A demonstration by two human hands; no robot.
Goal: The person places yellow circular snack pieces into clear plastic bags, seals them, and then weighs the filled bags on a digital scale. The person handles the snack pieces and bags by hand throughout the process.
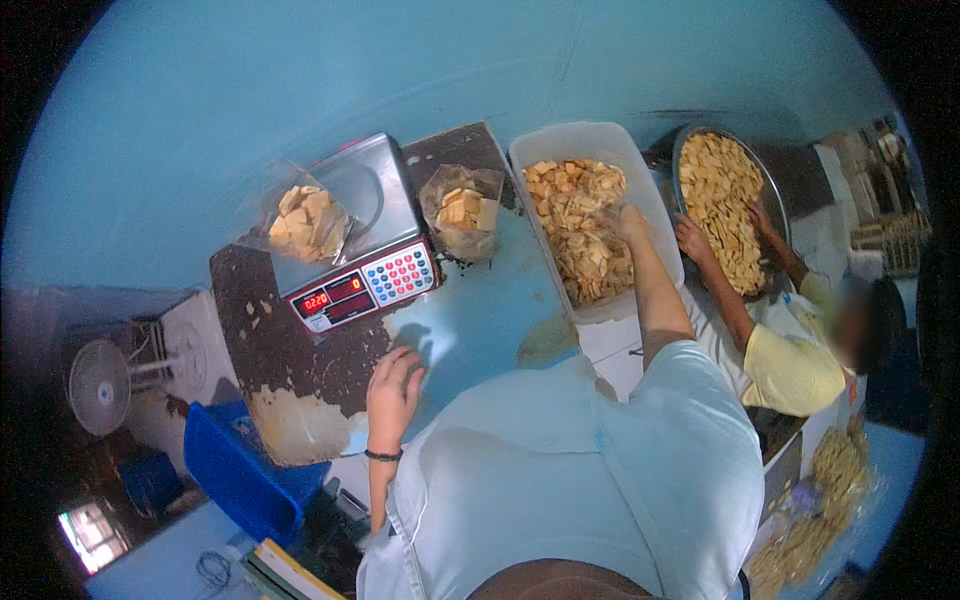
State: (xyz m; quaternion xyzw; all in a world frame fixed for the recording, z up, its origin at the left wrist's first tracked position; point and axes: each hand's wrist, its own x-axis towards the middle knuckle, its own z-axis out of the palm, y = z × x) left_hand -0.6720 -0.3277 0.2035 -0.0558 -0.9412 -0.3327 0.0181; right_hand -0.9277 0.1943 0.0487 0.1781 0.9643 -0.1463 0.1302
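Observation:
My right hand (630, 225) reaches into a translucent plastic bin (600, 139) of flat, pale-brown chip-like pieces (574, 210). Its fingers are blurred among them, so whether they grip anything is unclear. Above the near part of the table, my left hand (395, 386) is empty with its fingers loosely apart. Beyond it stands a digital weighing scale (401, 274) with a lit red display and a steel pan (375, 195). A clear plastic bag of pieces (307, 225) lies over the pan's left side. Another partly filled bag (463, 210) stands just right of the scale.
At right, a co-worker (795, 360) has both hands at a round metal basin (784, 225) of similar pieces. The worn blue table (480, 307) meets a blue wall (450, 67). A blue plastic chair (240, 472) and a fan (101, 386) stand left.

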